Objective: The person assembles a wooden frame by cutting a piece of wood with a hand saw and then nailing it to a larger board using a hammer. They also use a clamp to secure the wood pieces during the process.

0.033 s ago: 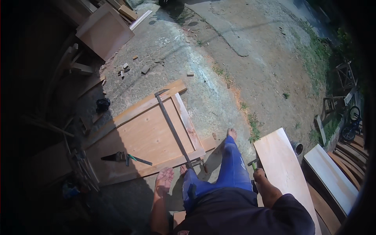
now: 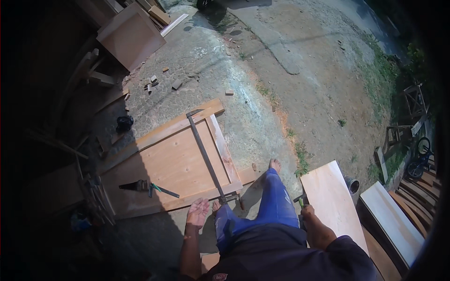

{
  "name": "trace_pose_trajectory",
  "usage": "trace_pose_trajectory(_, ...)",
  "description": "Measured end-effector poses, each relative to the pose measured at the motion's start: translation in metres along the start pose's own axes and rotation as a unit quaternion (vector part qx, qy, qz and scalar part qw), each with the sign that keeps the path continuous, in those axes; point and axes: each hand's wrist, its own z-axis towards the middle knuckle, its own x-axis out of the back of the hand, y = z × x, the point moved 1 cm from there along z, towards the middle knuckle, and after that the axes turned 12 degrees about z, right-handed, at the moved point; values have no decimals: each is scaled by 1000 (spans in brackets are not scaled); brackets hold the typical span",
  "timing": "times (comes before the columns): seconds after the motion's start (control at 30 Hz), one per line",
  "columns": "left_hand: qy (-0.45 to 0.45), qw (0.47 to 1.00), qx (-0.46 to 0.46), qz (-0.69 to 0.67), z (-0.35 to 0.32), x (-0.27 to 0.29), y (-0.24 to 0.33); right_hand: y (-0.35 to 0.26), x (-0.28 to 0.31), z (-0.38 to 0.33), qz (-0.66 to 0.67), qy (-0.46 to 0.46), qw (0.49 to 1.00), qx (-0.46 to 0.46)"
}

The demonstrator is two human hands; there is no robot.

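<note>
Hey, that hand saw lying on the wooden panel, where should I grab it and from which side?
Likely by the hand saw's green handle end, pointing right toward the long bar clamp. Come from above on that side with the left hand, which is open and nearest; the dark toothed blade points left.

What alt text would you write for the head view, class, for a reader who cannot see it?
A person in blue trousers stands barefoot outdoors, right hand gripping a hammer, left hand open above a wooden door panel lying on the ground. A long bar clamp spans the panel; a handsaw rests on it.
</note>
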Motion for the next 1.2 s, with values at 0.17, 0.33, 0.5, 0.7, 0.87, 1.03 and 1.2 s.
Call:
trace_pose_trajectory(0.17, -22, 1000, -1, -7, 25, -146, 23, -139, 94, 23, 72, -126, 989, 11)
trace_pose_trajectory(0.33, -53, 995, -44, -70, 59, -216, 52, -273, 162, 80, 94, -128, 985, 65)
trace_pose_trajectory(0.5, 13, 980, -111, -163, 93, -228, 70, -395, 172, 133, 28, -112, 988, 107)
trace_pose_trajectory(0.7, 112, 932, -197, -282, 169, -219, 146, -560, 133, 137, -135, -117, 971, 160)
trace_pose_trajectory(0.87, 130, 879, -269, -371, 221, -218, 222, -695, 87, 126, -219, -142, 953, 151)
trace_pose_trajectory(1.03, 202, 875, -264, -353, 271, -249, 282, -856, 34, 150, -381, -265, 833, 300)
trace_pose_trajectory(1.2, 359, 846, -244, -309, 340, -264, 322, -1042, -80, 116, -563, -277, 722, 290)
